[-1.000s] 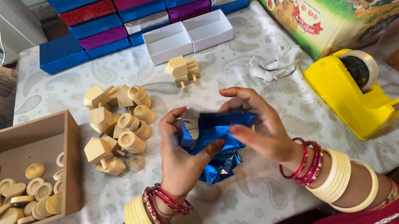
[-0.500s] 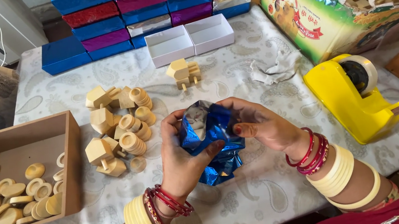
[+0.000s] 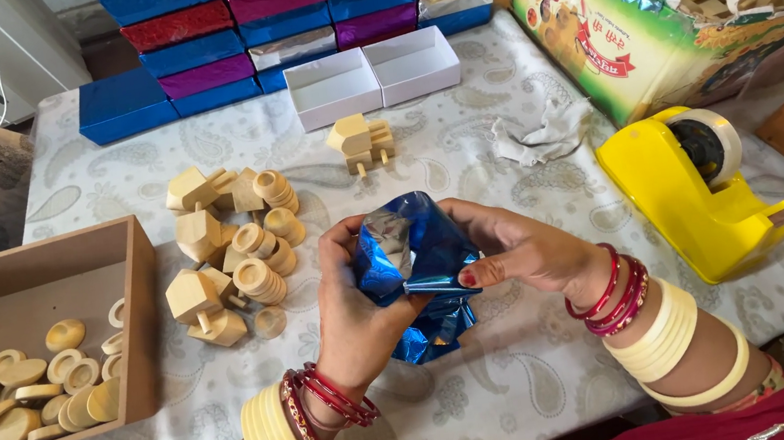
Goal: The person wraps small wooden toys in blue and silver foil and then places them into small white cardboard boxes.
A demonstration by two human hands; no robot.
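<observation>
Blue foil wrapping (image 3: 413,247) gripped between both hands above the table (image 3: 535,383), near the front edge. Left hand (image 3: 354,301) clasped around its left side from below; right hand (image 3: 517,252) pinching the right flank, thumb pressed on a fold. Both equally close, one at each side. Long axis roughly upright, tilted slightly away; open crumpled mouth facing up toward the camera, loose tail hanging below. Wooden pieces (image 3: 230,251) lying to the left, yellow tape dispenser (image 3: 702,194) to the right.
</observation>
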